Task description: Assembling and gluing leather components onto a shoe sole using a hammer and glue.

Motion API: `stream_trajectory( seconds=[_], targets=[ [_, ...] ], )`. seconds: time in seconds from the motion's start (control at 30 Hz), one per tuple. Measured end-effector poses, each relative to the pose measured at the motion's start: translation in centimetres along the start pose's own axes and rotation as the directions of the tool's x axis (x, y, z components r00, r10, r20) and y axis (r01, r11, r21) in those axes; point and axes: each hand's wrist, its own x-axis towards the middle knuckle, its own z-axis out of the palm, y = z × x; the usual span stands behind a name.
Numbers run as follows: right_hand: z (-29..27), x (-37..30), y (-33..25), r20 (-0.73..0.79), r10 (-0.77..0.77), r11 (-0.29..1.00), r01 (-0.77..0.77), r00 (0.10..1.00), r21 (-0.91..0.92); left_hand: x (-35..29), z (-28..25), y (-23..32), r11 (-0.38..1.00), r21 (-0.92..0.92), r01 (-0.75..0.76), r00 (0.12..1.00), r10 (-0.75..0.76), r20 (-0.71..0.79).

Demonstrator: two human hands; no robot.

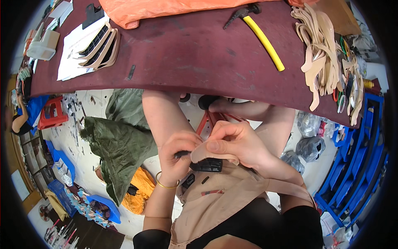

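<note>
Over my lap, my right hand (pixel 238 143) pinches a curved beige leather-like piece (pixel 200 154) between thumb and fingers. My left hand (pixel 178 155) is closed at the left end of this piece, its fingertips against the edge. A small dark thing (pixel 181 154) shows in my left hand, too hidden to name. Just beneath the beige piece is a black patterned panel (pixel 207 165); whether it is joined to it I cannot tell. On the beige apron (pixel 219 211) lies a small dark strip (pixel 205 180).
On the maroon-covered table (pixel 182 54) stand several beige-and-black pieces (pixel 103 47) on white paper. A yellow-handled hammer (pixel 264 43) lies farther right, before a heap of beige strips (pixel 321 54). Orange sheeting (pixel 174 7) covers the far edge. Green cloth (pixel 118 149) and blue racks (pixel 352 166) flank me.
</note>
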Motion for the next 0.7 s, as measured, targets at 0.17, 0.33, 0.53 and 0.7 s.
stream_trajectory(
  seconds=[0.17,0.33,0.53,0.7],
  targets=[
    [0.2,-1.3,-1.3,0.132,-0.139,0.944,0.172,0.981,-0.282,0.2,-0.4,1.8,0.953,0.067,-0.295,0.943,0.279,0.182],
    [0.4,-2.4,-2.0,0.198,-0.217,0.915,0.27,0.956,-0.3,0.9,-0.3,2.8,0.855,0.09,-0.511,0.824,0.457,0.334],
    [0.2,-3.1,-2.0,0.24,-0.286,0.865,0.358,0.928,-0.351,0.9,0.1,4.0,0.839,0.12,-0.531,0.815,0.467,0.345],
    [0.7,-3.1,-1.9,0.267,-0.384,0.783,0.465,0.884,-0.413,0.6,0.4,3.7,0.817,0.101,-0.568,0.796,0.514,0.319]
  ],
)
